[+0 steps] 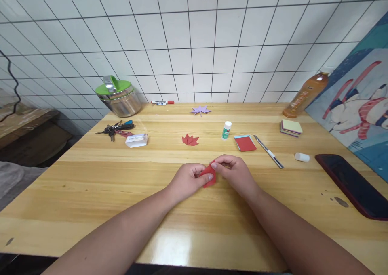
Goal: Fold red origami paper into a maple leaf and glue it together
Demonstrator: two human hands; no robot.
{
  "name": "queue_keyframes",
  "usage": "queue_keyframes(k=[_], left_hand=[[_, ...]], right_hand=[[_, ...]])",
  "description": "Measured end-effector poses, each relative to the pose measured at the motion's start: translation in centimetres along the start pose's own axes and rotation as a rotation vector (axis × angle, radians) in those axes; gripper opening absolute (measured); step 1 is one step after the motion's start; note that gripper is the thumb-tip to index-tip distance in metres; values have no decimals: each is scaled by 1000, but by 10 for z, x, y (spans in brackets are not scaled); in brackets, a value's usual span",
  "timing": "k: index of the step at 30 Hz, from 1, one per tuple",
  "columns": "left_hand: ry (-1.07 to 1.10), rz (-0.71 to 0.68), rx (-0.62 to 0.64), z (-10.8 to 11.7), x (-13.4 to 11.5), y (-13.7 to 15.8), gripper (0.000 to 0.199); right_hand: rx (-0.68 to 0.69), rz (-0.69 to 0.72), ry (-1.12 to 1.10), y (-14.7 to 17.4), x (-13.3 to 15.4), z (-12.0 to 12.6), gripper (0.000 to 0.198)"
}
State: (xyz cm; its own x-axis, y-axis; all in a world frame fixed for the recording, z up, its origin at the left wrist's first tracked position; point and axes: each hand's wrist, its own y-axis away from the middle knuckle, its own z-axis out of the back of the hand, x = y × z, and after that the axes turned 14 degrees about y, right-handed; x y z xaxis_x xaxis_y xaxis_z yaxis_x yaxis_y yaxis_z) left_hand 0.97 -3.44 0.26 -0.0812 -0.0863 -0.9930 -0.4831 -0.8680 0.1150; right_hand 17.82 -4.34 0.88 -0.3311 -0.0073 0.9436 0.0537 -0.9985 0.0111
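Observation:
A small piece of folded red paper (209,180) is held between both hands above the middle of the table. My left hand (190,181) pinches its left side, thumb lying on top. With thumb and index finger, my right hand (235,171) grips the paper's upper corner. Beyond them lies a red folded paper leaf (190,140), and farther back a purple paper leaf (200,110). A glue stick (226,130) stands capped behind my right hand, beside a stack of red and light blue paper squares (245,143).
A utility knife (268,152), white cap (302,157), phone (354,184), notepad stack (291,128) and tea bottle (306,94) are on the right. Toward the left are keys (117,127), a white box (136,140), a green-lidded metal pot (121,99) and markers (163,103).

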Motion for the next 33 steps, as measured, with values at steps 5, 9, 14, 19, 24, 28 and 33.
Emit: queue_keyframes(k=[5,9,14,19,24,28,33], left_hand=[[16,34,119,1,-3,1,29],[32,41,105,3,-3,0,29],[121,28,32,7,0,-3,31],[85,-15,-109,8,3,-6,33],[32,-63,-16,8,0,-2,24],[-9,-170,-95,10,-3,-1,21],[82,-148,-151,9,-2,-5,24]], right_hand=[[45,-44,-164,4,3,0,28],[37,-73,-216,3,2,0,29],[151,-118,-201,1,0,3,33],[159,-70,19,0,0,0,23],[97,-11,142,-2,-3,-3,14],[111,22,231,1,-3,-3,12],[117,48,319,4,0,-6,15]])
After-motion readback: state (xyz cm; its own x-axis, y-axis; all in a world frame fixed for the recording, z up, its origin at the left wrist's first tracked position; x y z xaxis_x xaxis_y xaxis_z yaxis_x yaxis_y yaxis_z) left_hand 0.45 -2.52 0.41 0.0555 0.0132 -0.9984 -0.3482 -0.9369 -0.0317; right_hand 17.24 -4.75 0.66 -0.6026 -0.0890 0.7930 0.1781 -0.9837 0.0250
